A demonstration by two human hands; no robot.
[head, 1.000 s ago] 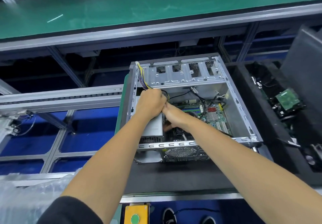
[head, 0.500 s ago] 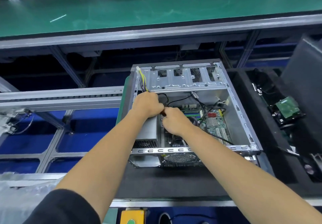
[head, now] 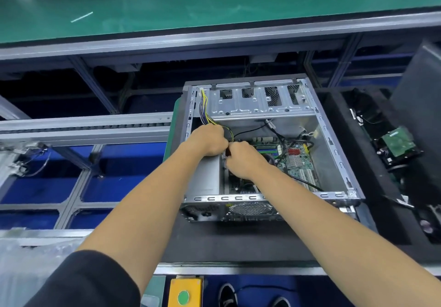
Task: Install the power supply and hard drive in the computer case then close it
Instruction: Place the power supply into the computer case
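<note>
The open computer case [head: 334,154] lies on its side on a black foam mat. A grey power supply [head: 207,177] sits in its near-left corner, below the rim. My left hand [head: 210,140] is fisted at the supply's far end and grips the yellow and purple cable bundle [head: 204,108]. Touching it on the right, my right hand [head: 243,158] curls its fingers round a dark cable at the supply's inner edge. The green motherboard [head: 298,161] shows on the case floor. A hard drive [head: 397,144], green board up, lies in the black tray to the right.
A black side panel [head: 420,96] leans at the far right above the tray. A green conveyor belt [head: 214,3] runs across the back, with aluminium rails [head: 83,130] to the left. A yellow button box [head: 185,292] sits at the near edge, clear plastic wrap at bottom left.
The power supply has dropped from above the rim into the case's near-left corner. Both hands stayed together at its far end, and my right hand has shifted to its inner edge.
</note>
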